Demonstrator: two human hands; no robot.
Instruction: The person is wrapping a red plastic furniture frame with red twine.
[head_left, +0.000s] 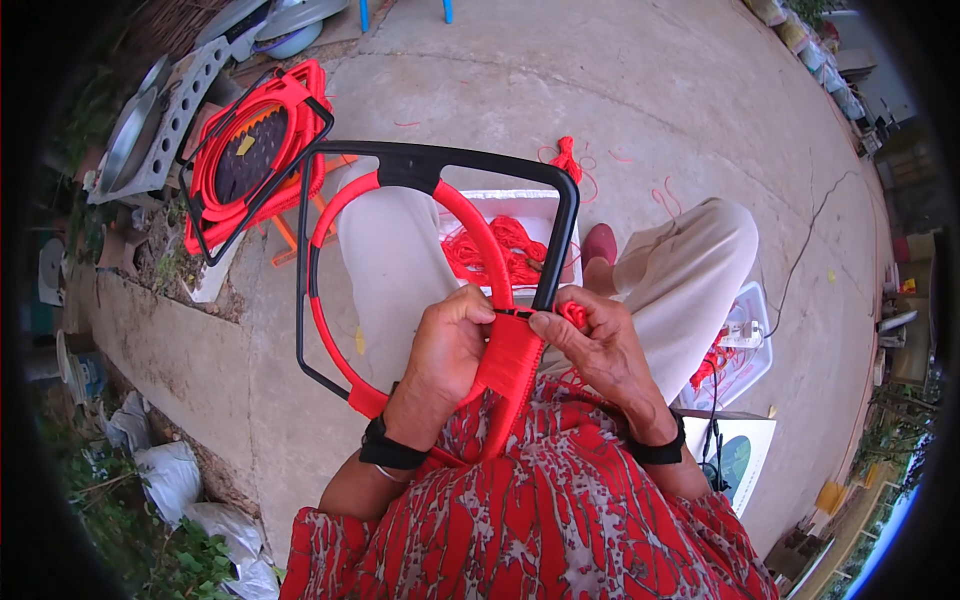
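Note:
A black frame [566, 235] with a ring wound in red cord [478, 230] stands tilted over my lap. My left hand [448, 345] is closed around its wrapped part, thumb near a short bare black stretch. On the other side of that part, my right hand [608, 350] holds a small bundle of red cord [573, 313], its thumb pressed at the edge of the wrapping. Tight turns of red cord [508, 358] cover the joint between my hands. The ring's lower part rests against my patterned red garment [540, 510].
A white box [568, 215] of tangled red cord stands between my legs. More red-wound frames [255, 150] are stacked at the left on an orange-legged support. A red cord bundle [566, 158] lies on the concrete. On the right are a plastic bin [758, 365], a power strip [742, 334] and a carton [752, 455].

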